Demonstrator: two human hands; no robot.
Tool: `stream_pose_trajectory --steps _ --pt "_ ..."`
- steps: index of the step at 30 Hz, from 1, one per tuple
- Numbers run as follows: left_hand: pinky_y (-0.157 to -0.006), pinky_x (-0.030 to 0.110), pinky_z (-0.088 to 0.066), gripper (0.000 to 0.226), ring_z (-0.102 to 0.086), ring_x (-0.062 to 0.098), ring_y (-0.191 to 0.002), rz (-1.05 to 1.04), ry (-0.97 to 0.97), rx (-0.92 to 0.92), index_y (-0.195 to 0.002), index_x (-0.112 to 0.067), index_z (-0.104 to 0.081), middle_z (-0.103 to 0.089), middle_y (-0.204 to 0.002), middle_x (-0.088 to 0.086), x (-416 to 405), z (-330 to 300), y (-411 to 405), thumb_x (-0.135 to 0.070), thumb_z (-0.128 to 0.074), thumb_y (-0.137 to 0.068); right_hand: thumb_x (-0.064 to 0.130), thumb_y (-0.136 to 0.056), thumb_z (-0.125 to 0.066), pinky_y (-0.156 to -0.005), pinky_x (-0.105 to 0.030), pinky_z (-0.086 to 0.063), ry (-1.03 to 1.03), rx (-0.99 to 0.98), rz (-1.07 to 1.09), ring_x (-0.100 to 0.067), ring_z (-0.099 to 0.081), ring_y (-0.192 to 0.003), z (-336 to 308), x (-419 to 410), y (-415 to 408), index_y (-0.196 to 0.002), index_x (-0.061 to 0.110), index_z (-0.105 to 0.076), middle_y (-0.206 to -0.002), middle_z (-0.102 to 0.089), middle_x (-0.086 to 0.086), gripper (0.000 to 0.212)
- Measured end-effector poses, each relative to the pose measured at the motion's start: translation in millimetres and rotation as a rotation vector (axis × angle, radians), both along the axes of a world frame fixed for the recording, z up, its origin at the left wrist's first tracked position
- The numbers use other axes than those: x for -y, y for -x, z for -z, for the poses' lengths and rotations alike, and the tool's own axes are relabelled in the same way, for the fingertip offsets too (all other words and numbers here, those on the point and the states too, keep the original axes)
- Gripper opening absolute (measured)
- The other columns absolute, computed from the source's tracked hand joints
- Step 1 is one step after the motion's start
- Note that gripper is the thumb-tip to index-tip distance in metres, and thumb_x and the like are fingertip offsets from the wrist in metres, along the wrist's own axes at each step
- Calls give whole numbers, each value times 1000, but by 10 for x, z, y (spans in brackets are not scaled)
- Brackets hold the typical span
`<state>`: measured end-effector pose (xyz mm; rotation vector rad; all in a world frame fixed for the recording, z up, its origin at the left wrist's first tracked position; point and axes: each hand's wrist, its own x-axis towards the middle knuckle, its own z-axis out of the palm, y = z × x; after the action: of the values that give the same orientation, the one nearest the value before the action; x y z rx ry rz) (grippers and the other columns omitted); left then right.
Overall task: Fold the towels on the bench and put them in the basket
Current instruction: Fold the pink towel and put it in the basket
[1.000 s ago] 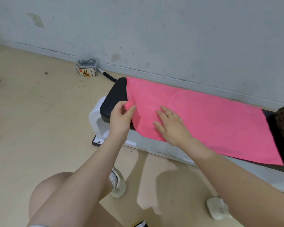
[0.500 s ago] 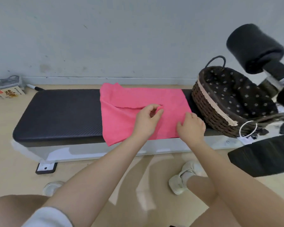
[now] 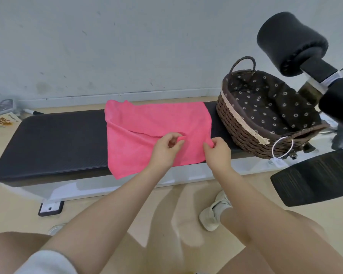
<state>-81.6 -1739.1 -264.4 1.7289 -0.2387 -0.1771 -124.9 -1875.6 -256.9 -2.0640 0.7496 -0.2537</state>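
Nearest, both forearms reach out over bare knees and a pale shoe (image 3: pixel 214 214) planted on the floor. The left hand (image 3: pixel 164 149) pinches a loose edge of the pink towel (image 3: pixel 147 135) between thumb and fingers, and the right hand (image 3: pixel 219 152) pinches the towel's near right corner; the two hands sit close together but apart, each clamped on cloth. The towel lies on the black padded bench (image 3: pixel 53 141), already doubled over once, with a diagonal fold line across it and its front edge hanging slightly over the pad. The layers probably do not line up squarely, though the bunched cloth under the fingers makes that hard to judge. Just beyond its right edge, on the same bench, stands the wicker basket (image 3: pixel 240 127) with a dark flowered lining, and no towel shows inside it. So the work looks early: one fold made, at least one more to square up, and the transfer into the basket not yet done. Farther back, a small printed box (image 3: pixel 5 121) lies by the wall.
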Motion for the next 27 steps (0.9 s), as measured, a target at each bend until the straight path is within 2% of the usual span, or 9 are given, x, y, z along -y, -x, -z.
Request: stream_pose_trajectory --steps 3,7,10,14,17,19,21,24,27 --pt "-53 18 -31 22 -36 8 -60 -36 60 18 -84 -30 -61 -43 -68 -7 -52 -59 12 -9 -58 -89 13 -86 -57 -66 -28 -36 80 139 -122 -16 -47 -70 -133 -225 -57 -84 13 -52 -73 -52 2 6" --pt "-53 20 -35 25 -41 7 -55 -140 84 0 -75 -27 -56 -49 -58 -15 -135 -67 -1 -6 -59 -88 13 -86 -58 -72 -29 -41 198 120 -203 -15 -50 -77 -186 -479 -126 -88 11 -59 -86 -57 -1 2" --pt "-55 15 -38 17 -46 -2 -53 -173 83 -25 -78 -21 -59 -53 -63 -10 -182 -43 11 -6 -60 -88 9 -86 -57 -71 -22 -34 208 133 -243 -13 -48 -81 -185 -555 -130 -93 7 -63 -87 -57 -1 9" --pt "-54 14 -40 7 -47 -5 -50 -218 93 -55 -88 -13 -66 -59 -64 -7 -217 -2 25 -8 -61 -87 9 -90 -51 -66 -16 -25 256 159 -303 -19 -49 -81 -185 -621 -104 -93 7 -64 -91 -62 -11 13" --pt "-60 21 -44 8 -53 5 -59 -219 109 -88 -88 -14 -66 -63 -68 -2 -208 -22 58 -9 -61 -87 10 -94 -47 -81 -23 -36 306 137 -342 -27 -55 -99 -169 -637 -86 -112 2 -63 -107 -62 -15 26" --pt "-66 30 -47 13 -55 14 -67 -211 147 -130 -82 -19 -66 -64 -69 0 -192 -55 90 -9 -60 -88 10 -96 -44 -85 -29 -40 330 114 -368 -28 -55 -103 -173 -643 -72 -120 3 -61 -115 -59 -15 30" --pt "-66 32 -48 19 -55 16 -65 -205 169 -162 -77 -23 -66 -64 -66 0 -186 -78 108 -10 -59 -89 9 -96 -43 -83 -30 -43 340 117 -390 -27 -56 -99 -187 -645 -53 -122 5 -60 -115 -56 -13 31" --pt "-59 26 -47 21 -53 6 -52 -237 187 -206 -72 -21 -66 -61 -54 -8 -189 -106 106 -10 -59 -89 11 -96 -44 -82 -35 -47 389 149 -414 -26 -57 -97 -215 -641 -24 -120 7 -61 -111 -57 -11 30" --pt "-60 25 -47 17 -54 9 -55 -269 176 -232 -75 -13 -68 -62 -60 -1 -174 -128 102 -9 -58 -88 17 -98 -42 -76 -34 -45 490 111 -433 -26 -55 -101 -221 -636 -2 -116 11 -61 -114 -57 -8 27"
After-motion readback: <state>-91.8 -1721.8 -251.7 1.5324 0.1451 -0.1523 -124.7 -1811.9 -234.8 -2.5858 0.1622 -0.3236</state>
